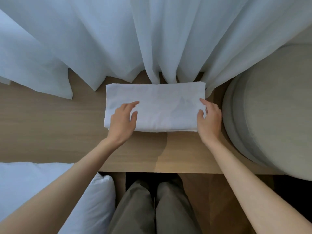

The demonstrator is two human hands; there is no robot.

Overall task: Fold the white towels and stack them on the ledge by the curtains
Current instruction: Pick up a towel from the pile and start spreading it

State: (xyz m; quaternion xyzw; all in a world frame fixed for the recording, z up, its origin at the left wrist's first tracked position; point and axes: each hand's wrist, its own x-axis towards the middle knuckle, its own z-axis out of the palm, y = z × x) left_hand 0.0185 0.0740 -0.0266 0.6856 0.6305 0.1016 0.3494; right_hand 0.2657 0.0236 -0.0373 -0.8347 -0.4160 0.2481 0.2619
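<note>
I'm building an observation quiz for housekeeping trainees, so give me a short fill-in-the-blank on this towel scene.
1. The left hand rests on ____ of the folded towel.
2. The right hand touches the towel's ____ edge.
3. The curtains hang down just ____ the towel, which lies on the wooden ledge.
Missing words: top; right; behind.
</note>
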